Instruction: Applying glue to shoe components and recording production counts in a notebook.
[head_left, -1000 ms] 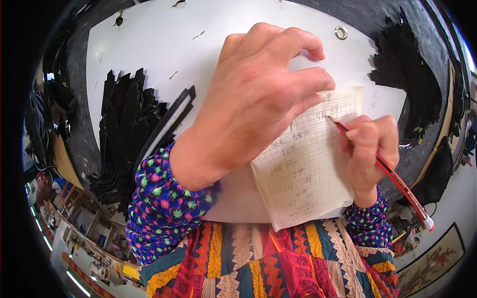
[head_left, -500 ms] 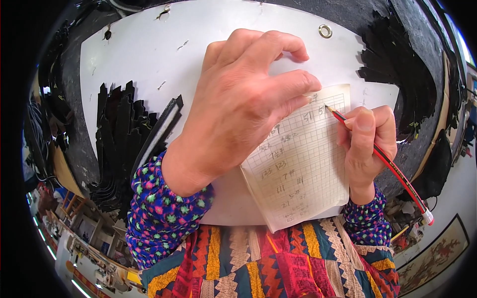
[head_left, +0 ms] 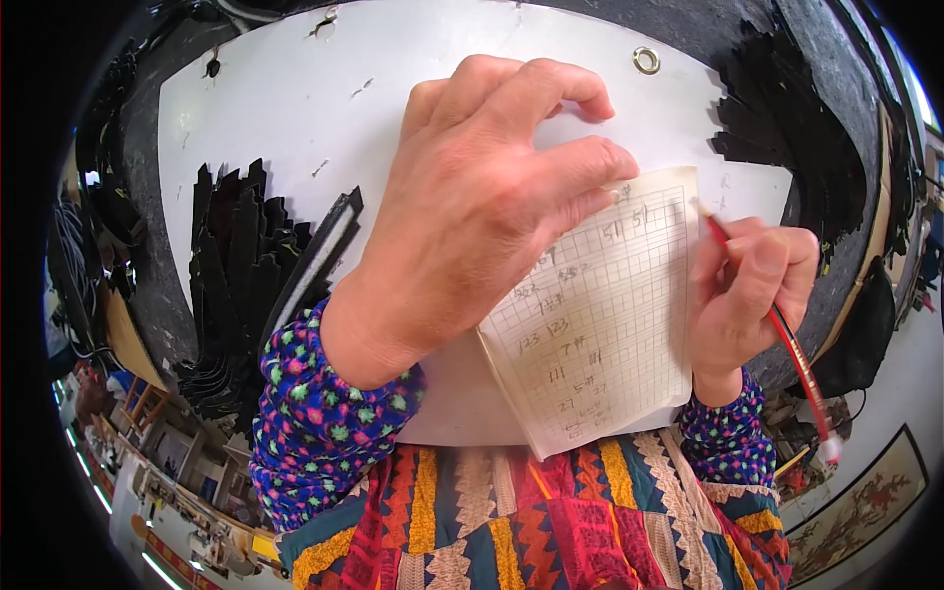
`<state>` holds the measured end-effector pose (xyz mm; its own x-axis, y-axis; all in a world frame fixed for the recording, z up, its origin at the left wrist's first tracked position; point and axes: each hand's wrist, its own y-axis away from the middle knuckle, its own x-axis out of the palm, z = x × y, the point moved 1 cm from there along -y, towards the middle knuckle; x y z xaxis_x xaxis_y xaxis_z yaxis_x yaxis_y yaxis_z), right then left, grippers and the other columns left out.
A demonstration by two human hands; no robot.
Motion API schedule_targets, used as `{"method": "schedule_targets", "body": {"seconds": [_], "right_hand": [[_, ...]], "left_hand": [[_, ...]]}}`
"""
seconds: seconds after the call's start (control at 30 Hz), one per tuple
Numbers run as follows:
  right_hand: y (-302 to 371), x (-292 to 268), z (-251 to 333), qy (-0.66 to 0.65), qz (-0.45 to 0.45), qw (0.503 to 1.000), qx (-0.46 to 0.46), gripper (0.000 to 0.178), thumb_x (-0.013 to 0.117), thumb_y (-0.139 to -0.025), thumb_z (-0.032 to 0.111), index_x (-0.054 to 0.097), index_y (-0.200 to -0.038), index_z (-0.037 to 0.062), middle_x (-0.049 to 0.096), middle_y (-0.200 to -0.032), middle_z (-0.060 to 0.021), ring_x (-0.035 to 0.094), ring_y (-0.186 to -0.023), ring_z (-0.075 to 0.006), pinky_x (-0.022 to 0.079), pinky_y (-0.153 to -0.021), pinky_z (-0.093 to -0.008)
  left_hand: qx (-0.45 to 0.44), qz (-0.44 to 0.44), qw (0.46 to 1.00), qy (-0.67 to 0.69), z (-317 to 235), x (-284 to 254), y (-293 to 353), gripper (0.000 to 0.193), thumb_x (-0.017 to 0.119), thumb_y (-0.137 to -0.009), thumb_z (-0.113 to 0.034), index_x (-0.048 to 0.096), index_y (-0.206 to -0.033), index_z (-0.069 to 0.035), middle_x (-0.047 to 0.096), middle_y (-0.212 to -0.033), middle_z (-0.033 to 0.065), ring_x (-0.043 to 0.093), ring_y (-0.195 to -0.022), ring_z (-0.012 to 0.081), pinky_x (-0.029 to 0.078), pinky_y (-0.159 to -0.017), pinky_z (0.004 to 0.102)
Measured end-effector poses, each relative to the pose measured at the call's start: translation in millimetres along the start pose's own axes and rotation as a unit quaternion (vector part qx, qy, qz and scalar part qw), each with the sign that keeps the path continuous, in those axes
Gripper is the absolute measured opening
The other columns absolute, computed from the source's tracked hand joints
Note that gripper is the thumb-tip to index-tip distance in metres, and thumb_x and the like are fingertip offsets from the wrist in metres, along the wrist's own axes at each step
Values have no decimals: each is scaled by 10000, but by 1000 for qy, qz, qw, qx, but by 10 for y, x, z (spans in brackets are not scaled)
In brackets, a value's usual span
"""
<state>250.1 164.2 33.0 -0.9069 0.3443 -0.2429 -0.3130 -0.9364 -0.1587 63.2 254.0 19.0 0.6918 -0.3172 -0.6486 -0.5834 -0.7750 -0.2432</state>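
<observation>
The left hand (head_left: 482,216) fills the middle of the view, palm down with fingers curled, its fingertips pressed on the upper left part of a gridded paper sheet (head_left: 600,334); it pins the sheet rather than closing around anything. The sheet lies tilted on a white surface (head_left: 285,108), toward 4 o'clock from the centre of the view, its lower corner reaching past the near edge of the surface, over the person's patterned, multicoloured garment (head_left: 551,521). Pencilled entries fill several of its small squares.

The right hand (head_left: 747,295) sits at 3 o'clock, just beside the sheet's right edge, fingers closed around a red pencil (head_left: 787,339). The pencil's tip touches the sheet's upper right corner, and its shaft slants down toward 4 o'clock, ending in a pale end near the rim of the view.

Both wrists wear dark blue sleeves (head_left: 324,413) dotted with green and pink.

At 9 o'clock, left of the left forearm, a stack of black strips (head_left: 236,285) lies fanned on the surface, one of them with a pale face turned up. Another heap of black pieces (head_left: 787,128) lies at 2 o'clock on the dark grey bench top. A small metal ring (head_left: 646,60) sits in the white surface at 1 o'clock.
</observation>
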Motion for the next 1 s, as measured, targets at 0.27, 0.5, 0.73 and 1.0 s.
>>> {"method": "schedule_targets", "body": {"seconds": [0.27,0.5,0.73,1.0], "right_hand": [[8,-430,521,203,54,977,39,612,558,-938,525,497,-569,41,549,-788,-94,479,-678,-144,348,-567,-247],[414,-693,592,125,183,906,360,242,568,-1003,197,570,-1113,-18,567,-713,0,458,-568,-51,378,-532,-202],[417,-726,501,326,209,904,182,235,532,-1017,177,593,-1153,-4,579,-807,-57,499,-611,-88,418,-560,-236],[265,-608,385,-132,98,974,155,486,406,-1025,400,588,-779,22,508,-713,-53,448,-609,-132,351,-542,-269]], "left_hand": [[17,-3,1000,-8,-7,-10,-35,186,747,-776,-137,754,-960,-155,598,-1154,0,513,-1046,216,446,-907,329],[17,6,1000,-18,7,-10,-13,197,745,-784,-138,741,-979,-161,592,-1160,-4,513,-1048,225,414,-933,340],[25,2,1000,-18,30,16,-19,206,751,-785,-142,745,-989,-163,591,-1162,0,511,-1055,225,425,-926,343],[26,-1,1000,-12,11,11,-27,201,751,-789,-145,748,-990,-167,592,-1160,1,512,-1060,225,432,-927,339]]}}
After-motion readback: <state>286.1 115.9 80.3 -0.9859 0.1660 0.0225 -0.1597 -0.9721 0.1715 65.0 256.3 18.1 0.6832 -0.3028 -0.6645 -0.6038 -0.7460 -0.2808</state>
